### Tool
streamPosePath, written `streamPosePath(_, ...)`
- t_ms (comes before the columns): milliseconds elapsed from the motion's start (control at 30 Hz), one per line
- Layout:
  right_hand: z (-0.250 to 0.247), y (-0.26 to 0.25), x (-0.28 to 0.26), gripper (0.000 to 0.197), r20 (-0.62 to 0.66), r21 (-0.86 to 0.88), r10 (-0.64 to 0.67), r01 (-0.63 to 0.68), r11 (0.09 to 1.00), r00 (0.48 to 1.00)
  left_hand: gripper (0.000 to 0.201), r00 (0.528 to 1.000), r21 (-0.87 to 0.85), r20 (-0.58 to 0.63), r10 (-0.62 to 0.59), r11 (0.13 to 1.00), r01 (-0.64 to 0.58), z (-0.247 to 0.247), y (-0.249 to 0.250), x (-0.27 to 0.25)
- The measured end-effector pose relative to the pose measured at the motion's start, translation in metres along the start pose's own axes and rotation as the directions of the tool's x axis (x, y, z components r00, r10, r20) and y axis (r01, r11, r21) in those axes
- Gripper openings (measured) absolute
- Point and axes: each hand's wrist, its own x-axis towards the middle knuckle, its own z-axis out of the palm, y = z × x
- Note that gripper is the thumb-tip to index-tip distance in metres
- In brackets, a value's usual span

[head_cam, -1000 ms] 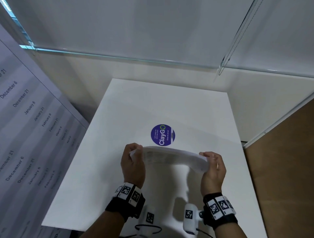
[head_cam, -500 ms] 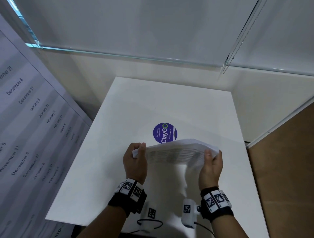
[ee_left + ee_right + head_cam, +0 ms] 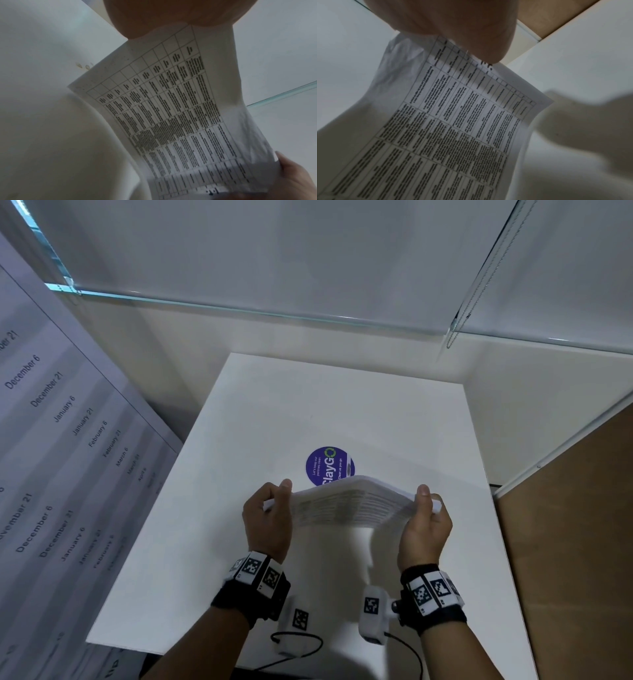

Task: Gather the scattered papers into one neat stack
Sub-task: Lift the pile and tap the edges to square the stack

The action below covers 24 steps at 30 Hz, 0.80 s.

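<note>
Overhead, hands [image 3: 346, 522] lift papers [image 3: 352, 501] | wrists: printed table [image 3: 171, 115]

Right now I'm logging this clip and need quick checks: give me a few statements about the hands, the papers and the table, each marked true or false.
1. Both hands hold the stack of papers. True: the left hand and right hand each grip an end.
2. The stack lies flat on the white table. False: it is held above it, bowed upward.
3. The sheets carry a printed table. True.
4. The ClayGo sticker is red. False: it is blue.
5. Loose papers lie scattered on the table. False: none show.
</note>
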Motion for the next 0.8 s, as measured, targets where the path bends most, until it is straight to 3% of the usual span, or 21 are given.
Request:
streamPosePath(133,-0.016,0.001,0.000,0.037,0.046,0.041,-0.023,0.021,0.999,0.999,0.043,1.000,-0.083,0.016,-0.022,0.996,0.023,-0.015,0.001,0.003)
streamPosePath(267,-0.022,0.017,-0.017,0.056,0.044,-0.040,0.074,-0.072,0.997,0.996,0.052,0.998,0.018,0.057,-0.039,0.999,0.038,-0.018,-0.015,-0.004)
streamPosePath(500,-0.015,0.002,-0.020,0.044,0.030,-0.003,0.020,-0.020,1.000,0.999,0.044,0.998,0.035,0.063,0.015,0.999,-0.017,-0.019,-0.006,0.001)
streamPosePath(667,-0.023,0.016,-0.022,0.070,0.200,-0.067,0.063,-0.050,0.997,0.978,0.049,0.996,0.070,0.071,-0.057,0.996,0.052,-0.018,-0.017,0.006)
streamPosePath(700,-0.027,0.016,-0.021,0.064,0.252,-0.122,0.074,-0.045,0.992,0.965,0.052,0.995,0.090,0.085,-0.050,0.995,0.043,-0.019,-0.017,0.010)
streamPosePath(767,-0.032,0.005,-0.017,0.026,0.339,-0.247,0.077,0.010,0.969,0.938,0.062,0.991,0.174,0.126,-0.045,0.984,0.023,-0.022,-0.012,0.020)
streamPosePath(800,-0.032,-0.002,-0.017,0.016,0.356,-0.309,0.084,0.032,0.950,0.931,0.071,0.986,0.237,0.157,-0.054,0.971,0.015,-0.024,-0.008,0.026)
